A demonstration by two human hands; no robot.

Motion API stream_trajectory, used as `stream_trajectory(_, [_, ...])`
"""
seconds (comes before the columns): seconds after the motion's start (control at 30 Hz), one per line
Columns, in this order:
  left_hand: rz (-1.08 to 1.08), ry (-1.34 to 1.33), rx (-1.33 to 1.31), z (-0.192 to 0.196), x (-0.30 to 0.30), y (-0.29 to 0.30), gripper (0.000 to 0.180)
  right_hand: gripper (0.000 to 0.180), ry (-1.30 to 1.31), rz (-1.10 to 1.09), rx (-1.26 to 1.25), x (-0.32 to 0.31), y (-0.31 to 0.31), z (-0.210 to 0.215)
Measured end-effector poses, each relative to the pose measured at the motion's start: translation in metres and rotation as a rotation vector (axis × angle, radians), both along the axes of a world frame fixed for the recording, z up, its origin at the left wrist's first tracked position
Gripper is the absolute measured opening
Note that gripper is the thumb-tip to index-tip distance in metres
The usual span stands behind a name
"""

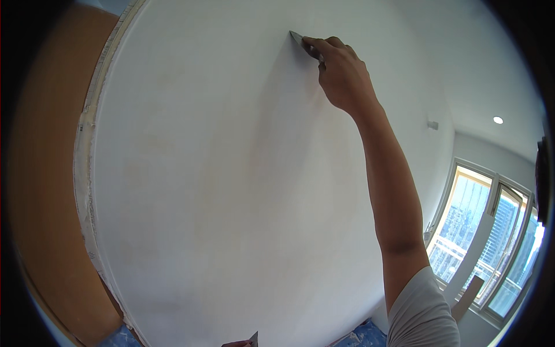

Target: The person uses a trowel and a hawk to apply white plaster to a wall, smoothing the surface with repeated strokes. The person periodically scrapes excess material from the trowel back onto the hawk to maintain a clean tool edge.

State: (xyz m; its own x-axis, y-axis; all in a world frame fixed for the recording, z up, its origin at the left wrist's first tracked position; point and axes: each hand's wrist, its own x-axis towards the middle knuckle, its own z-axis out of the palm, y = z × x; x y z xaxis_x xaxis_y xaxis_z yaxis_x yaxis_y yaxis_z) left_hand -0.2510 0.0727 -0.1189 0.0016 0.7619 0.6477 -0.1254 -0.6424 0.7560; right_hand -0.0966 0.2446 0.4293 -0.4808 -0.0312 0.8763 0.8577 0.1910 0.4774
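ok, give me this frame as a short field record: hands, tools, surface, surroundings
right hand: raised, grips a putty knife, blade against the wall
left hand: barely in view at the lower edge, beside a second blade
wall: white, faint yellowish patches
wall edge: taped strip beside a brown panel
surroundings: window at right, ceiling light on

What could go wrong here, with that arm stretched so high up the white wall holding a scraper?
The right hand presses the scraper blade on the white wall at full reach, so a corner might dig in and gouge the smooth coat. The left hand, barely in view at the bottom edge, seems to hold a second blade low, out of the person's gaze; it could perhaps bump the wall. The taped wooden frame might get smeared.
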Motion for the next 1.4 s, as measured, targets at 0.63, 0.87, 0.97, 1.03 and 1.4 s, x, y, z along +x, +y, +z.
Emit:
stream_trajectory(0.63, [0.088, -0.037, -0.063, 0.009, 0.004, -0.007, 0.036, 0.08, -0.088, -0.039, -0.434, 0.007, -0.037, -0.311])
stream_trajectory(0.87, [-0.097, -0.64, -0.341, -0.015, 0.02, -0.002, 0.041, 0.076, -0.201, -0.061, -0.57, 0.024, -0.04, -0.38])
stream_trajectory(0.97, [-0.176, -0.9, -0.466, 0.013, 0.02, -0.01, 0.046, 0.076, -0.238, -0.062, -0.675, 0.035, -0.048, -0.397])
stream_trajectory(1.03, [-0.187, -0.92, -0.472, 0.014, 0.02, -0.01, 0.043, 0.076, -0.299, -0.086, -0.747, 0.04, -0.057, -0.401])
stream_trajectory(1.4, [-0.615, -1.143, -0.559, 0.073, 0.029, -0.006, 0.043, 0.042, 0.534, 1.333, -0.845, 0.049, -0.123, -0.431])
